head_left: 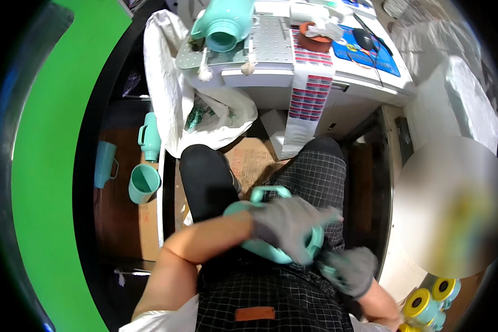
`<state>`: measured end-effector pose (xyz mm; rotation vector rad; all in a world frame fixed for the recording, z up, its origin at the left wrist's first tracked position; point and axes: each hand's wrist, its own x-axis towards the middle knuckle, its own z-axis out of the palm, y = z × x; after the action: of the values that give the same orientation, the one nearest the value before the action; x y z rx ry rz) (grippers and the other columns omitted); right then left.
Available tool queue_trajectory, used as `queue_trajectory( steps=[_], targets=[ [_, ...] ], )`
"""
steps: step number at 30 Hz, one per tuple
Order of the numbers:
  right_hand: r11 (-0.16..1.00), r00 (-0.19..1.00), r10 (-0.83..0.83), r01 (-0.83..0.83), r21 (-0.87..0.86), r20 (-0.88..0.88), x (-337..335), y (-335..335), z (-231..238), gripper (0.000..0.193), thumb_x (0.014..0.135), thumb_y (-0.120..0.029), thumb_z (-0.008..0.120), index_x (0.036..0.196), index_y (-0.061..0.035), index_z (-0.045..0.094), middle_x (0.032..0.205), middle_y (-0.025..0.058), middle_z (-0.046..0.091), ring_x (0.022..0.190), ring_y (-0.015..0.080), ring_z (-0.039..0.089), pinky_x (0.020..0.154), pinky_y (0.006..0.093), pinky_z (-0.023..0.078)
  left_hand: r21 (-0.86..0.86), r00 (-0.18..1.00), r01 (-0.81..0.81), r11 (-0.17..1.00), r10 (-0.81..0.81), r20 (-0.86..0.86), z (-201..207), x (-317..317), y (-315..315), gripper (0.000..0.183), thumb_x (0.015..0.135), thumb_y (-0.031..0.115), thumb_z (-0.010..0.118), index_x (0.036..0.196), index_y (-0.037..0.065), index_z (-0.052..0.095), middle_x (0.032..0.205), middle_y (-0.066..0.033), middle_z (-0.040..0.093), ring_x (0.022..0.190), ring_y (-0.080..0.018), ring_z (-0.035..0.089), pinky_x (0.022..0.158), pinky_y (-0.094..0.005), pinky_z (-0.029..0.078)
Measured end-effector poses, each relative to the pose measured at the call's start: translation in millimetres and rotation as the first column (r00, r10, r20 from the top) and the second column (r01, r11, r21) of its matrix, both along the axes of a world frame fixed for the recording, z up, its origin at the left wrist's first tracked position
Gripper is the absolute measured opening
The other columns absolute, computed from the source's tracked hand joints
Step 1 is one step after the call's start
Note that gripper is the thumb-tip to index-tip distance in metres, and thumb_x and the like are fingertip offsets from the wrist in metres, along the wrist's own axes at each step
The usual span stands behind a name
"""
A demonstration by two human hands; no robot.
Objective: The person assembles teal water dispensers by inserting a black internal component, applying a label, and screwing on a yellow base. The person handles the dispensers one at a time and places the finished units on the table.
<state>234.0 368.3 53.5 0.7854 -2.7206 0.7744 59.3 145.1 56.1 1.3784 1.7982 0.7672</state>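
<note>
A teal plastic jug (268, 253) lies on its side across my lap, its handle up and its open mouth toward the right. My left hand (290, 221), in a grey glove, is wrapped over the jug's body near the mouth and holds it. Just past the rim is my right hand (353, 271), gloved too and smeared by motion. Its fingers look curled, with something teal and dark at them that I cannot make out.
Ahead, a perforated metal plate (271, 41) bears another teal jug (227, 25). A white sack (169, 83) holds green scraps. A label strip (310, 94) hangs beside a tape roll (314, 41). More jugs (150, 138) stand left; yellow-topped containers (420, 304) sit lower right.
</note>
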Motion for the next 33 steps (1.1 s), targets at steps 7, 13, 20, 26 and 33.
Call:
queue_trajectory(
  steps=[7, 13, 20, 26, 33],
  targets=[
    [0.514, 0.835, -0.543, 0.412, -0.752, 0.087, -92.7, -57.9, -48.6, 0.044, 0.103, -0.018, 0.055, 0.141, 0.0025, 0.053, 0.131, 0.0142, 0.059, 0.109, 0.0247, 0.064, 0.096, 0.0366, 0.055, 0.221, 0.972, -0.058, 0.974, 0.106, -0.212, 17.9, 35.2, -53.2, 0.082, 0.076, 0.044, 0.085, 0.143, 0.008, 0.055, 0.105, -0.0137, 0.068, 0.101, -0.0324, 0.068, 0.095, -0.0448, 0.056],
    [0.575, 0.953, -0.302, 0.180, -0.798, -0.003, -186.0, -107.4, -35.2, 0.071, 0.091, 0.003, 0.066, 0.156, 0.0030, 0.039, 0.157, 0.0240, 0.043, 0.118, 0.0266, 0.066, 0.099, 0.0363, 0.056, 0.276, 0.886, -0.178, 0.945, 0.276, -0.372, 39.1, 42.5, -69.1, 0.070, 0.070, 0.043, 0.087, 0.131, 0.015, 0.067, 0.125, -0.0077, 0.062, 0.121, -0.0282, 0.057, 0.109, -0.0476, 0.044],
    [0.668, 0.886, -0.447, 0.425, -0.611, 0.128, -89.9, -16.8, -73.5, 0.013, 0.096, -0.005, 0.068, 0.106, 0.0024, 0.073, 0.115, 0.0155, 0.071, 0.107, 0.0253, 0.069, 0.095, 0.0346, 0.054, 0.422, 0.893, -0.279, 0.863, 0.395, -0.218, 45.9, -0.8, -69.7, 0.069, 0.060, 0.022, 0.095, 0.122, 0.007, 0.068, 0.110, -0.0153, 0.070, 0.099, -0.0358, 0.068, 0.089, -0.0492, 0.055],
    [0.104, 0.210, -0.965, 0.859, -0.501, 0.159, 20.1, 102.2, -112.5, 0.016, 0.094, -0.008, 0.071, 0.108, 0.0000, 0.073, 0.113, 0.0187, 0.072, 0.089, 0.0282, 0.074, 0.081, 0.0354, 0.059, 0.293, 0.915, -0.305, 0.906, 0.364, -0.173, -16.1, 0.9, -24.6, 0.074, 0.060, 0.020, 0.093, 0.127, 0.007, 0.064, 0.118, -0.0127, 0.068, 0.110, -0.0358, 0.066, 0.095, -0.0441, 0.054],
    [-0.116, -0.081, -0.974, 0.980, 0.160, -0.210, 72.7, 225.5, -132.8, 0.020, 0.088, -0.023, 0.076, 0.105, -0.0116, 0.072, 0.119, 0.0100, 0.068, 0.102, 0.0343, 0.068, 0.087, 0.0450, 0.056, 0.289, 0.922, -0.258, 0.922, 0.324, -0.210, -20.8, 2.4, 2.7, 0.077, 0.057, 0.015, 0.092, 0.128, 0.009, 0.062, 0.118, -0.0115, 0.068, 0.110, -0.0350, 0.065, 0.097, -0.0450, 0.053]
  ],
)
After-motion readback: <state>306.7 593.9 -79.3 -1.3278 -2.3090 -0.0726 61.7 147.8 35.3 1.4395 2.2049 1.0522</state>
